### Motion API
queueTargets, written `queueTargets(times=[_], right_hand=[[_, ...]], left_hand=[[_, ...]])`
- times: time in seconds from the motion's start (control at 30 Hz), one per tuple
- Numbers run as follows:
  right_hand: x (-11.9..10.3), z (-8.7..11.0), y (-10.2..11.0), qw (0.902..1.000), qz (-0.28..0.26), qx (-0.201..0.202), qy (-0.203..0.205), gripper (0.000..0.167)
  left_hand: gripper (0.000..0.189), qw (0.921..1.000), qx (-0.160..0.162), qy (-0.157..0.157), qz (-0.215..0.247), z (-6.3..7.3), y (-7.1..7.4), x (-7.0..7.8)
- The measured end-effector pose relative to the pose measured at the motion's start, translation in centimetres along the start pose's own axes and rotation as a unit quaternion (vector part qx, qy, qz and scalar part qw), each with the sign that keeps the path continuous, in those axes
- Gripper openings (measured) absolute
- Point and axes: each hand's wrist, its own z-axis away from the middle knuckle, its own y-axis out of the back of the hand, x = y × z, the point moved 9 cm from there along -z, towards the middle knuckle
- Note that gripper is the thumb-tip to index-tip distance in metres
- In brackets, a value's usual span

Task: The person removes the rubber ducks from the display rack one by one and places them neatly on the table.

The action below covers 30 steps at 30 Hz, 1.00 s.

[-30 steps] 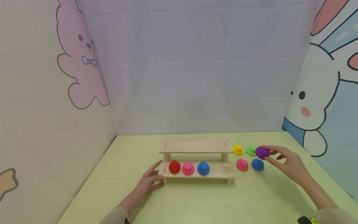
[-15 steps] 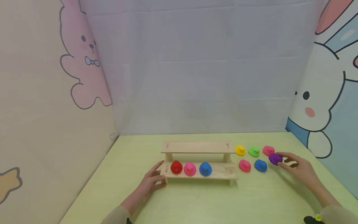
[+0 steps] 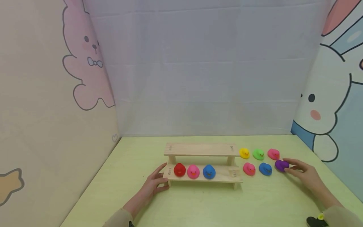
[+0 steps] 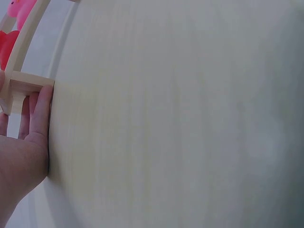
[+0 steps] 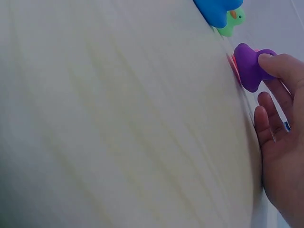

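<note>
My right hand [image 3: 306, 175] pinches a purple rubber duck [image 3: 281, 165] between thumb and fingers, low at the right end of the front row of ducks. In the right wrist view the thumb lies on that duck, and two other fingers are loosely bent below. My left hand [image 3: 153, 183] holds the left end of a two-tier wooden shelf [image 3: 225, 172], fingers against its end and leg. On the lower tier sit a red duck [image 3: 179, 170], a pink duck [image 3: 193, 171] and a blue duck [image 3: 209, 171]. The upper tier [image 3: 201, 149] bears nothing.
Right of the shelf, yellow [image 3: 244, 153], green [image 3: 258, 154] and pink [image 3: 273, 154] ducks form a back row. Before them stand another pink duck [image 3: 249, 169] and a blue duck [image 3: 265, 169]. A fabric wall [image 3: 175, 94] closes the table's [image 3: 204, 205] far side.
My right hand has brought the purple duck rightward and down, from over the back row to the table beside the blue duck. The left hand has stayed at the shelf's end.
</note>
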Motion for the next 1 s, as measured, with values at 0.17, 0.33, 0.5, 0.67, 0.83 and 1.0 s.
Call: queueTargets(times=[0.17, 0.33, 0.5, 0.67, 0.83, 1.0], right_hand=[[0.8, 0.1, -0.2, 0.9993, -0.021, -0.009, -0.030, 0.047], [0.9, -0.1, -0.6, 0.9981, -0.034, -0.029, -0.043, 0.047], [0.9, 0.0, -0.7, 0.9972, -0.036, -0.044, -0.050, 0.048], [0.9, 0.2, -1.0, 0.9948, -0.047, -0.068, -0.059, 0.050], [0.7, 0.1, -1.0, 0.9944, -0.056, -0.072, -0.053, 0.049], [0.5, 0.2, -1.0, 0.9946, -0.056, -0.071, -0.050, 0.048]], left_hand=[[0.070, 1.0000, 0.004, 0.003, 0.000, 0.1, 0.1, 0.0], [0.070, 1.0000, 0.008, 0.005, 0.000, 0.2, 0.1, 0.1], [0.070, 0.9999, 0.011, 0.005, -0.002, 0.2, 0.0, 0.2], [0.069, 1.0000, 0.008, 0.002, -0.005, 0.2, 0.0, 0.2], [0.070, 1.0000, 0.003, 0.003, -0.007, 0.1, 0.1, 0.1], [0.070, 1.0000, 0.000, 0.001, -0.002, 0.1, -0.1, 0.1]])
